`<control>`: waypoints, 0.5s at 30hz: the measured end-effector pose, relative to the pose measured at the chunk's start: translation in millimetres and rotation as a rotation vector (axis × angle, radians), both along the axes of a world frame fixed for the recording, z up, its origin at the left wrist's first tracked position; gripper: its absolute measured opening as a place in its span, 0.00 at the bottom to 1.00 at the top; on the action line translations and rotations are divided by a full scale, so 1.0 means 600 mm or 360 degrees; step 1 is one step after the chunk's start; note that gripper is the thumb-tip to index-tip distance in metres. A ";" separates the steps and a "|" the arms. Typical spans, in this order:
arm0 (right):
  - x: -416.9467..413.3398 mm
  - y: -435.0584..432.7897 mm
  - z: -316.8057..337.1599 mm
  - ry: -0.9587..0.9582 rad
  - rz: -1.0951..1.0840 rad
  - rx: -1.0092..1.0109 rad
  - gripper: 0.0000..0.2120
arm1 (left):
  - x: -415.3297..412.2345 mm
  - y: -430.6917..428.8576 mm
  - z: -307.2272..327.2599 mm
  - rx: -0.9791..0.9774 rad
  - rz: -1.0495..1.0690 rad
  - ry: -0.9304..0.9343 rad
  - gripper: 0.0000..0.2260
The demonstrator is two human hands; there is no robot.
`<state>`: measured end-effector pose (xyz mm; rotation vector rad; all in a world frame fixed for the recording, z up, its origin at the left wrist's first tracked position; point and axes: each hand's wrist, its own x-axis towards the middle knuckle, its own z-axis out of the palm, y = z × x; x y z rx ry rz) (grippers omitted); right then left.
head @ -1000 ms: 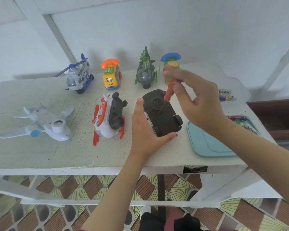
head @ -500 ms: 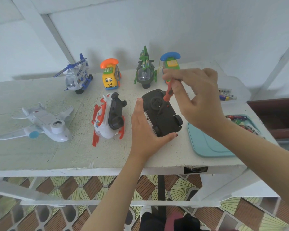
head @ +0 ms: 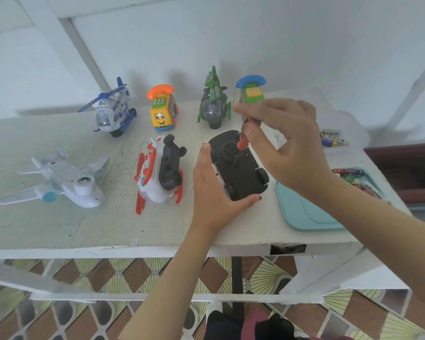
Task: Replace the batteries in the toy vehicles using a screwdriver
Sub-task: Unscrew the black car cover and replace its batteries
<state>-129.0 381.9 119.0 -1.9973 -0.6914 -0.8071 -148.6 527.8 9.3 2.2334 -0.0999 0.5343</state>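
Seven toys share the white table in your head view, the only one you have. Take the toy car as the middle of the dial: it lies upside down, black underside and wheels up. Your left hand holds it from 8 o'clock, fingers straight along its side and the thumb hooked round the near end. Your right hand comes in from 3 o'clock and pinches the orange handle of the screwdriver between thumb and forefinger, the other fingers spread loosely. The dark shaft slants down onto the car's underside; exactly where the tip sits is too blurred to tell.

At 9 o'clock a red-and-white helicopter lies on its side, and further out that way is a white airplane. Along the wall, from 10 to 12 o'clock, stand a blue-and-white helicopter, a yellow phone toy, a green helicopter and a green phone toy. At 4 o'clock a teal tray rests on the table's corner with batteries on its far side, partly hidden by your right forearm. More batteries lie at 2 o'clock in a clear container
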 end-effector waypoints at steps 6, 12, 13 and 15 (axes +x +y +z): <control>-0.004 -0.004 -0.006 -0.0095 -0.0003 -0.0180 0.12 | 0.001 0.000 0.001 0.0092 -0.0025 -0.0007 0.58; -0.003 -0.020 -0.016 -0.0017 0.0142 -0.0221 0.17 | 0.001 -0.001 0.003 0.0159 -0.0032 0.0007 0.58; -0.003 -0.024 -0.019 -0.0030 0.0135 -0.0248 0.16 | 0.001 -0.001 0.003 0.0170 -0.0020 0.0003 0.57; -0.006 -0.028 -0.024 -0.0065 0.0098 -0.0270 0.16 | 0.002 -0.001 0.002 0.0199 0.0002 -0.0015 0.57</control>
